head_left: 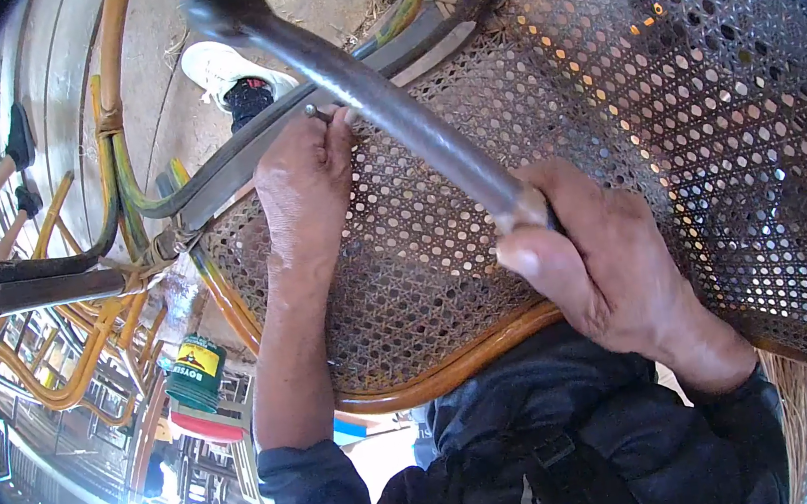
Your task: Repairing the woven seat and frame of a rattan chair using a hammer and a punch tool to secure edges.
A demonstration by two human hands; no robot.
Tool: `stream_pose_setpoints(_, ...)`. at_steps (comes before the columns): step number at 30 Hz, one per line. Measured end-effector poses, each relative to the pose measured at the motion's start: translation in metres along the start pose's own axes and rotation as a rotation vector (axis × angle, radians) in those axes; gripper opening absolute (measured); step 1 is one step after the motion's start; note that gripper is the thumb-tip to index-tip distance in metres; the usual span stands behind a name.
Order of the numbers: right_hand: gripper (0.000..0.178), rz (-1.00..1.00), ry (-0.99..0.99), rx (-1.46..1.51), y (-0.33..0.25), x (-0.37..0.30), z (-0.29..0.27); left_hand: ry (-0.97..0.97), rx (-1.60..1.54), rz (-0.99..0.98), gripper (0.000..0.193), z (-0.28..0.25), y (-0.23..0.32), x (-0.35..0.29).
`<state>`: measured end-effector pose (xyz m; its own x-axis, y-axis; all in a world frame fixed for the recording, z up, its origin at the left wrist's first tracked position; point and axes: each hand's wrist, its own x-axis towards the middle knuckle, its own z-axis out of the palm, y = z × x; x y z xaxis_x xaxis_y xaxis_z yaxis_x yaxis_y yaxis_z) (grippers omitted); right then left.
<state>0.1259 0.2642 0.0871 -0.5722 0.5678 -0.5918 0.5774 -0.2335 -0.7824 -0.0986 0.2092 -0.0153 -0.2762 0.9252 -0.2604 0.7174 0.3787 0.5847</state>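
My right hand (606,262) is wrapped round the lower end of a metal-handled hammer (398,127). The hammer is raised across the view, its dark, blurred head at the upper left. Closed on the grey seat frame's edge, my left hand (299,179) pinches a small metal rod (314,112) whose round end pokes out above the fingers. Whether it is a nail or a punch I cannot tell. Beneath both hands spreads a brown woven cane panel (420,220), bordered by a grey curved rail (243,176) on the far side and a varnished rattan rail (457,361) close to my body.
Bent rattan poles (110,97) with bound joints rise at the left. A dark pole (36,292) juts in from the left edge. Further off stand a green can (195,378) and more rattan frames (67,379). A white shoe (225,72) rests on the floor beyond the rail.
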Motion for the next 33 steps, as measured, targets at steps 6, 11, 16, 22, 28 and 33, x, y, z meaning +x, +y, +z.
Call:
stream_pose_setpoints(6, 0.032, 0.011, 0.013, -0.068, 0.019, 0.009, 0.006, -0.059, 0.099, -0.074, 0.02, -0.006, 0.009, 0.001)
stream_pose_setpoints(11, 0.032, 0.1, 0.075, 0.021, 0.018, 0.009, -0.002, 0.078, -0.182, -0.266, 0.026, -0.024, 0.009, 0.001)
stream_pose_setpoints(16, 0.036, 0.091, 0.022, 0.03, 0.024, 0.01, 0.0, 0.002, 0.043, -0.228, 0.029, -0.018, 0.001, -0.003)
stream_pose_setpoints(22, 0.039, 0.019, 0.025, 0.007, 0.027, 0.015, 0.007, -0.028, 0.134, -0.212, 0.028, -0.017, 0.01, -0.002)
stream_pose_setpoints(28, 0.038, -0.085, 0.03, 0.025, 0.017, 0.016, 0.008, -0.041, 0.159, -0.13, 0.024, -0.019, 0.007, -0.003)
stream_pose_setpoints(33, 0.031, -0.124, -0.015, 0.108, 0.003, 0.001, 0.006, -0.048, 0.135, -0.031, 0.018, -0.013, 0.0, -0.005)
